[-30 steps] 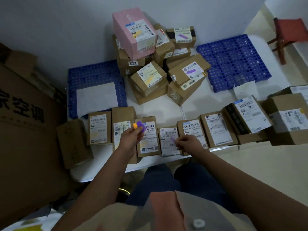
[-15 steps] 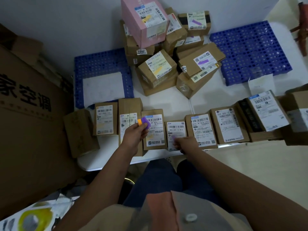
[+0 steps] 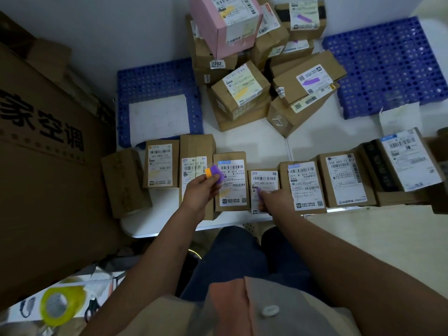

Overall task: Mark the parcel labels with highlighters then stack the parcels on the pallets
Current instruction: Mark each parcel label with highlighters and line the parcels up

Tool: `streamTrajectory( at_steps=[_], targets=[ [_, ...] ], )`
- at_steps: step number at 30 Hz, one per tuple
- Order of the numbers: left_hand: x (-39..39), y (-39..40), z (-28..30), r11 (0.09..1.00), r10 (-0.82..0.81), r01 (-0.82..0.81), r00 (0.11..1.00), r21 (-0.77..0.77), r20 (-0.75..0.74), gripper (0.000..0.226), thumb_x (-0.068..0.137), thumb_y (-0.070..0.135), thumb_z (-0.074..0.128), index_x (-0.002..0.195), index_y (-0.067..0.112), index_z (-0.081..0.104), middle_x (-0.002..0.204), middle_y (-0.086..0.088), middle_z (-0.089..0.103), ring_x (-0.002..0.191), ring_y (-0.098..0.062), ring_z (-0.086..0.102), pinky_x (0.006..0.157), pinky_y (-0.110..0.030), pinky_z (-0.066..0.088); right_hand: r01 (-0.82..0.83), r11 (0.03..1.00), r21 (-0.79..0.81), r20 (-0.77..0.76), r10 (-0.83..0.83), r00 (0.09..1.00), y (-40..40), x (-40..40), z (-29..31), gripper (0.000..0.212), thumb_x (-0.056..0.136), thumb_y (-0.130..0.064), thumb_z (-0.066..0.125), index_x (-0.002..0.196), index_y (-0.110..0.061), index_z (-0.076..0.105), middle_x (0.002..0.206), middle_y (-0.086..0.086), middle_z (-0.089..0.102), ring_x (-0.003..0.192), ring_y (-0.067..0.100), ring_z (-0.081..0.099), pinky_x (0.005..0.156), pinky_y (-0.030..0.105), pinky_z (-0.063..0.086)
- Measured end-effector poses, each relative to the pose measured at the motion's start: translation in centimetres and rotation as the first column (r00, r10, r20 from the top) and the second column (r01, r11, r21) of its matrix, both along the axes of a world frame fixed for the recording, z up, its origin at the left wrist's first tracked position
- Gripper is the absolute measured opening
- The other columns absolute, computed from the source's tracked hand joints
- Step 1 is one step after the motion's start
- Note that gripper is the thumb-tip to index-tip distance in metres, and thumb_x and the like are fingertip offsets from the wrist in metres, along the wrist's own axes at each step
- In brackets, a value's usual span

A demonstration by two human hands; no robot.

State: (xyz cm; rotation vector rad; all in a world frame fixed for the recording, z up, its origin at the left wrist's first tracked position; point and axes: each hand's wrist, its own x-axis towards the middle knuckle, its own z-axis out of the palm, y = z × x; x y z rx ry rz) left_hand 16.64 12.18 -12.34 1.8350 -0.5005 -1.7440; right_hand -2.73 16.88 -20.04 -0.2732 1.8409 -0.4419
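Observation:
A row of brown parcels with white labels lies along the near edge of the white surface. My right hand (image 3: 272,198) pinches a purple highlighter (image 3: 259,191) with its tip on the label of the small parcel (image 3: 263,180) in the middle of the row. My left hand (image 3: 202,190) hovers over the neighbouring parcel (image 3: 231,166) and grips a purple and orange highlighter cap piece (image 3: 214,174). A stack of marked parcels (image 3: 242,90), topped by a pink box (image 3: 225,20), stands behind. Blue pallets lie at back left (image 3: 155,78) and back right (image 3: 388,66).
A big cardboard carton (image 3: 48,154) fills the left side. A roll of yellow tape (image 3: 61,307) lies at the bottom left. A white sheet (image 3: 158,117) lies on the left pallet. My knees sit below the surface's near edge.
The view has tilted down and closer. My right hand has kept the highlighter on the small parcel's label, shifting slightly; my left hand has stayed raised with the cap.

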Motion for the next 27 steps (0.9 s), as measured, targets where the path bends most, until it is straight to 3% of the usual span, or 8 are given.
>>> streamTrajectory(
  at_steps=[3,5,8,13,17,22,25,27],
  targets=[
    [-0.3,0.0,0.2,1.000,0.001,-0.001,1.000,0.003,0.000,0.021,0.093,0.016,0.066,0.114,0.011,0.066,0.106,-0.009,0.071,0.089,-0.017,0.067,0.090,-0.034,0.057,-0.056,0.998,0.012,-0.054,0.056,0.997,-0.3,0.0,2.3,0.033,0.087,-0.038,0.072,0.079,-0.007,0.065,0.063,0.005,0.067,0.057,0.018,0.065,0.070,0.035,0.060],
    [-0.5,-0.1,0.2,1.000,0.002,-0.002,1.000,0.000,-0.003,0.018,0.093,0.015,0.066,0.111,0.012,0.067,0.100,-0.007,0.071,0.084,-0.013,0.066,0.084,-0.029,0.057,-0.076,0.997,0.023,-0.037,0.077,0.996,-0.3,-0.4,2.9,0.030,0.088,-0.036,0.071,0.082,-0.007,0.065,0.065,0.005,0.066,0.053,0.014,0.061,0.058,0.027,0.057],
    [-0.7,-0.3,0.2,1.000,0.000,0.000,1.000,-0.006,-0.017,0.011,0.094,0.015,0.065,0.104,0.013,0.068,0.096,-0.006,0.071,0.081,-0.012,0.065,0.082,-0.027,0.057,-0.028,1.000,-0.002,-0.040,0.028,0.999,-0.1,-1.2,3.5,0.036,0.092,-0.037,0.066,0.071,-0.008,0.064,0.060,0.004,0.062,0.047,0.013,0.055,0.045,0.023,0.044],
    [-2.0,-0.6,-0.2,1.000,-0.028,0.028,1.000,-0.013,-0.014,0.017,0.094,0.015,0.066,0.109,0.009,0.068,0.086,-0.003,0.069,0.076,-0.011,0.063,0.077,-0.023,0.056,0.188,0.976,-0.113,-0.070,-0.197,0.978,0.7,-4.4,4.6,0.046,0.096,-0.039,0.056,0.062,-0.009,0.060,0.057,0.005,0.057,0.049,0.017,0.050,0.053,0.030,0.043],
    [-4.3,-0.8,-0.1,0.995,-0.097,0.097,0.995,0.012,-0.020,0.014,0.094,0.016,0.067,0.105,0.008,0.069,0.087,-0.003,0.071,0.077,-0.011,0.065,0.078,-0.022,0.057,0.286,0.938,-0.195,-0.040,-0.299,0.953,1.3,-6.1,4.8,0.042,0.100,-0.035,0.052,0.071,-0.007,0.064,0.062,0.005,0.059,0.056,0.015,0.052,0.057,0.027,0.044],
    [-7.9,-0.5,0.2,0.961,-0.276,0.276,0.960,0.005,-0.048,0.016,0.095,0.013,0.064,0.109,0.007,0.068,0.097,-0.008,0.071,0.084,-0.015,0.066,0.076,-0.022,0.056,0.315,0.913,-0.259,0.053,-0.312,0.949,1.6,-6.4,5.3,0.026,0.099,-0.027,0.057,0.080,-0.011,0.067,0.073,0.006,0.063,0.065,0.015,0.057,0.061,0.025,0.045],
    [-10.0,-0.2,0.5,0.941,-0.336,0.337,0.937,-0.002,-0.092,0.006,0.095,0.010,0.064,0.099,0.007,0.068,0.089,-0.008,0.069,0.074,-0.014,0.064,0.072,-0.022,0.057,0.297,0.914,-0.278,0.115,-0.275,0.954,1.4,-6.5,5.9,0.016,0.096,-0.023,0.062,0.087,-0.010,0.067,0.078,0.006,0.065,0.070,0.014,0.059,0.064,0.025,0.047],
    [-11.3,0.0,0.8,0.934,-0.357,0.358,0.926,-0.015,-0.121,0.004,0.094,0.009,0.065,0.096,0.007,0.068,0.089,-0.009,0.069,0.076,-0.016,0.066,0.078,-0.025,0.058,0.290,0.909,-0.299,0.197,-0.239,0.951,1.3,-6.8,6.6,0.013,0.095,-0.020,0.062,0.093,-0.008,0.068,0.082,0.006,0.067,0.075,0.015,0.062,0.067,0.025,0.050]
  ],
)
